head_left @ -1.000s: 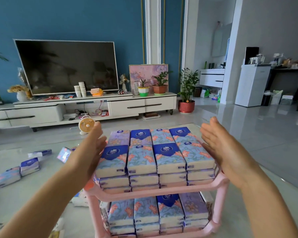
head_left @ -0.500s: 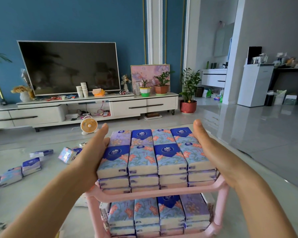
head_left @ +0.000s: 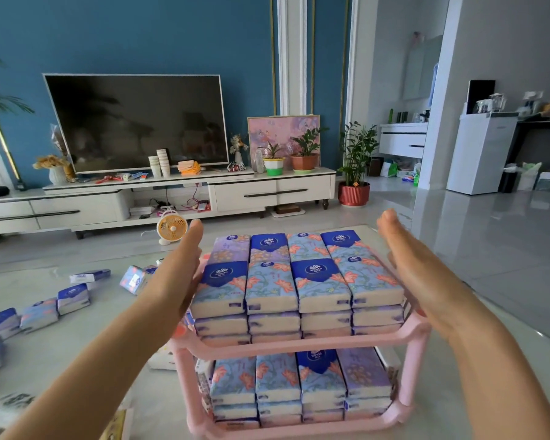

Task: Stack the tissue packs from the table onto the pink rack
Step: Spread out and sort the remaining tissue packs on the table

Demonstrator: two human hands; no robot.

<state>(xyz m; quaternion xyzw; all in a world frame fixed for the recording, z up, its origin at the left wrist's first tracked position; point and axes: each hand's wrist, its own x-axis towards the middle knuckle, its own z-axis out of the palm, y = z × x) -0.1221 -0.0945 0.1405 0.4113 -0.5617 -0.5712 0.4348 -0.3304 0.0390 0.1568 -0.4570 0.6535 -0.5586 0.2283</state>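
Nearest, the pink rack stands on the pale table, and its bottom shelf is filled with the lower packs, four across and layered. On the upper shelf the top packs sit in two rows of four, three layers high, rising above the rim. The left hand is flat, with fingers straight and together. Its palm is turned inward against the left flank of that upper stack, apparently touching the nearest blue-and-floral pack, and it grips nothing. The right hand mirrors it on the right flank, equally flat and unclenched, palm inward just beside the stack; whether it touches the packs cannot be told. Farther left, loose packs lie scattered on the table, well apart from the rack. Beyond the table a small orange fan stands on the floor before a white cabinet, with a dark television above it against a blue wall.
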